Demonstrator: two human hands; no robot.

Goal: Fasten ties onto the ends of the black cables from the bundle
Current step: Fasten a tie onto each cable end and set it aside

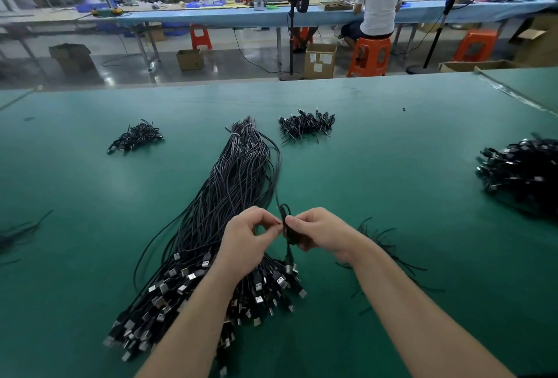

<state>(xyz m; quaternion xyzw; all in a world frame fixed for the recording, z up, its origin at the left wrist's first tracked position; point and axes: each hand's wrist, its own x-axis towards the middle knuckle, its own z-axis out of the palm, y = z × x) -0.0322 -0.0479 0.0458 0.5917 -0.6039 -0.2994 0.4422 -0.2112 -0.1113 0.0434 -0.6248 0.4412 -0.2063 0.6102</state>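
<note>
Now a cable [286, 220] is pinched by both hands, left [249, 238] and right [320, 234], above the bundle [217, 226] at the table's [392, 166] near edge.

Factory assembly floor. Long green worktable [392, 166] with cable piles [305, 127]. Behind: blue benches [211, 17], orange stools [369, 56], cartons [320, 60].

Surface: green table [392, 196], seen from above.
Bundle: black cable bundle [223, 196] lies lengthwise mid-table — bound at the far end, USB plugs [187, 287] fanned out at the near end.
Left hand [250, 238]: fingers curled, pinching a single cable [285, 217] above the bundle.
Right hand [317, 232]: pinches the same cable, fingertips almost touching the left's.
Loose ties [389, 244]: black strands on the table, just right of the right wrist.
Piles: small cable heaps far left [136, 137], far centre [306, 125] — larger heap at right edge [522, 175].
</note>
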